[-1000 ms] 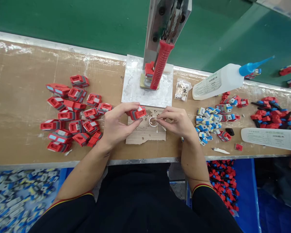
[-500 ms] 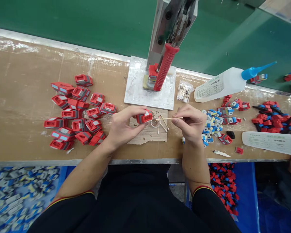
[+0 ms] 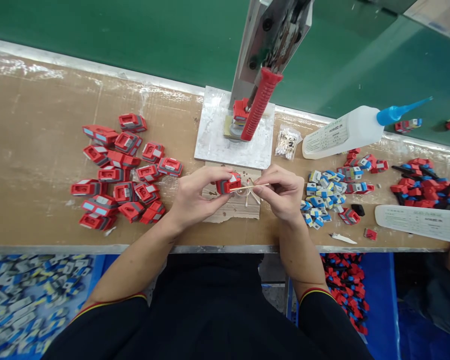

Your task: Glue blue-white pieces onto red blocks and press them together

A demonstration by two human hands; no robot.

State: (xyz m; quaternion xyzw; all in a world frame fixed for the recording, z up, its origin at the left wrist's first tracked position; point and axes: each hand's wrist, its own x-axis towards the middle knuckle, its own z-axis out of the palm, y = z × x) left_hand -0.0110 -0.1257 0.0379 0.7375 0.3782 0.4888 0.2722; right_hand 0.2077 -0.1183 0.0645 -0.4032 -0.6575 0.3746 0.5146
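My left hand (image 3: pixel 195 196) pinches a red and grey plastic toy part (image 3: pixel 222 186) between thumb and fingers. Between the thumb and fingers of my right hand (image 3: pixel 284 192) is a cotton swab (image 3: pixel 250 187), its tip at the lower right side of the toy part. Whether the tip touches the part I cannot tell. Under the swab sits a small round dish (image 3: pixel 242 192), partly hidden, with a few loose swabs (image 3: pixel 254 196) beside it. All of these are over a stained piece of cardboard (image 3: pixel 228 216).
A hand press with a red lever (image 3: pixel 261 102) stands on a metal plate (image 3: pixel 210 135) behind my hands. Red toy parts (image 3: pixel 125 192) lie heaped left; small blue-white parts (image 3: pixel 318 200) lie right. Also right are a swab bag (image 3: pixel 286 142), a glue bottle (image 3: pixel 332 134) and another bottle (image 3: pixel 416 220).
My right hand has moved left, carrying the swab's tip from over the dish to the toy part. The toy part in my left hand has shifted slightly right and turned.
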